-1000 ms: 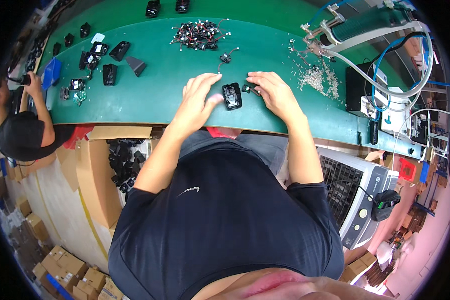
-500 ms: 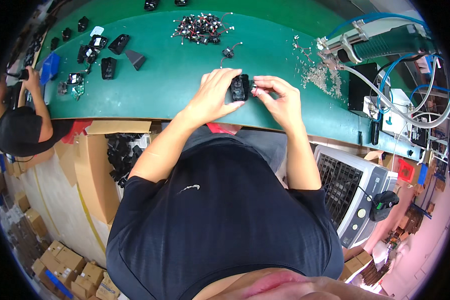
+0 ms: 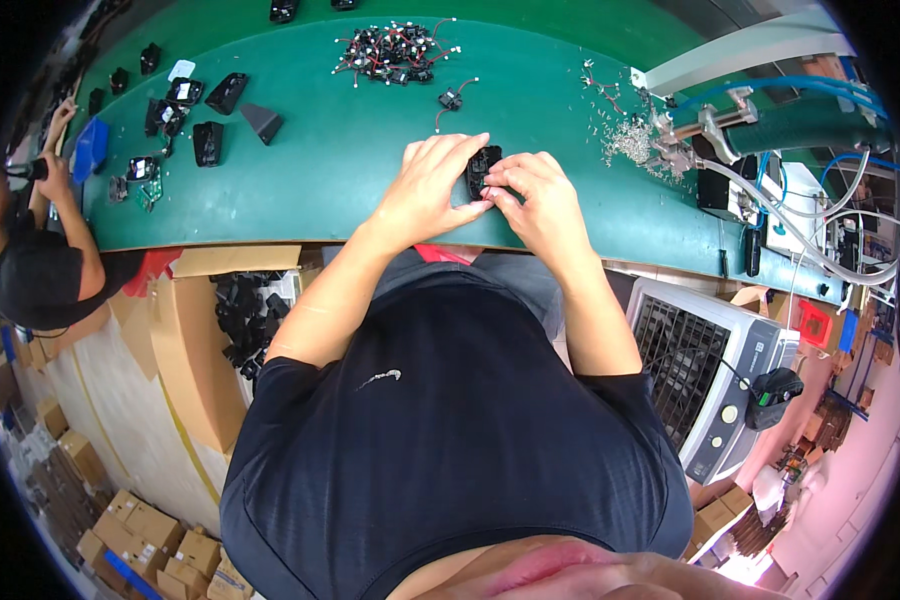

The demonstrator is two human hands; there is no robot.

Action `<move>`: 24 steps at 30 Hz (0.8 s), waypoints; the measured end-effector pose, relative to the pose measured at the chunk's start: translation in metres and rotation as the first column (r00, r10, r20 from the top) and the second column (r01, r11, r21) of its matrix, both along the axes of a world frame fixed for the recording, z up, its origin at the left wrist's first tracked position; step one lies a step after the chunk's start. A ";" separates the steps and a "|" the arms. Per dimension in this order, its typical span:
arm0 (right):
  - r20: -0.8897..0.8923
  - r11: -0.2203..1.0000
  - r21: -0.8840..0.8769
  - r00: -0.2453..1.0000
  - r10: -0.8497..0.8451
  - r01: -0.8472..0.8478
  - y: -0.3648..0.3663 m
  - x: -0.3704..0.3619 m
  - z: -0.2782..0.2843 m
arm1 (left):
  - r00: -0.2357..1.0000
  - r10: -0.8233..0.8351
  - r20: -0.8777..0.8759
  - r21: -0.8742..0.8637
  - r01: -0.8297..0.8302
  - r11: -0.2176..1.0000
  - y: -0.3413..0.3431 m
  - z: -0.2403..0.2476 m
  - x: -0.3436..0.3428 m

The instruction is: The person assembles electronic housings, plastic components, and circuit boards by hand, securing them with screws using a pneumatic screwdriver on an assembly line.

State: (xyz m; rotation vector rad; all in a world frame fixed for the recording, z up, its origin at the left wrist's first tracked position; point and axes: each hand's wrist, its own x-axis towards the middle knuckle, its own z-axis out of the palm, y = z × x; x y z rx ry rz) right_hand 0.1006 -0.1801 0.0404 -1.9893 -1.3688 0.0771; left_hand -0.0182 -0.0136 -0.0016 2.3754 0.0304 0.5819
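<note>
My left hand (image 3: 422, 192) grips a small black plastic housing (image 3: 481, 168) from its left side, with the thumb at its near end. The housing lies open side up at the table's near edge. Over its right side, the fingertips of my right hand (image 3: 538, 205) are pinched together on a small wired part, mostly hidden, of which only a bit of red wire shows. Beyond my hands lies one black connector with red wires (image 3: 450, 99). A tangled pile of similar wired connectors (image 3: 395, 52) sits farther back.
Black housings (image 3: 208, 144) and a blue bin (image 3: 91, 148) are on the left of the green table (image 3: 320, 180). Loose screws (image 3: 630, 142) lie at right beside a metal-armed machine (image 3: 715, 130) with hoses. A co-worker (image 3: 45, 265) is at far left.
My right hand has moved left with the wired part, from beside the housing to over it. My left hand stays on the housing. The whole view has shifted slightly.
</note>
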 end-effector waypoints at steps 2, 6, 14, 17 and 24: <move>0.012 1.000 -0.023 1.000 0.014 -0.014 0.001 0.001 0.003 | 1.000 0.000 -0.021 0.009 0.001 1.000 0.001 -0.001 -0.001; 0.022 0.994 -0.106 1.000 -0.013 0.015 0.004 -0.002 0.003 | 1.000 -0.002 -0.027 0.025 0.003 1.000 0.000 0.003 -0.001; 0.078 0.940 -0.321 0.992 -0.098 0.118 0.014 -0.006 0.012 | 0.998 -0.003 -0.060 0.058 0.006 0.998 -0.004 0.004 0.002; 0.020 0.940 -0.339 0.999 -0.029 0.034 0.010 0.003 0.016 | 0.998 -0.020 -0.057 0.024 0.021 0.999 -0.001 0.004 0.004; 0.074 0.889 0.358 0.940 -0.334 0.288 -0.010 0.054 0.102 | 0.996 -0.052 -0.066 -0.135 0.043 0.990 0.003 0.002 0.009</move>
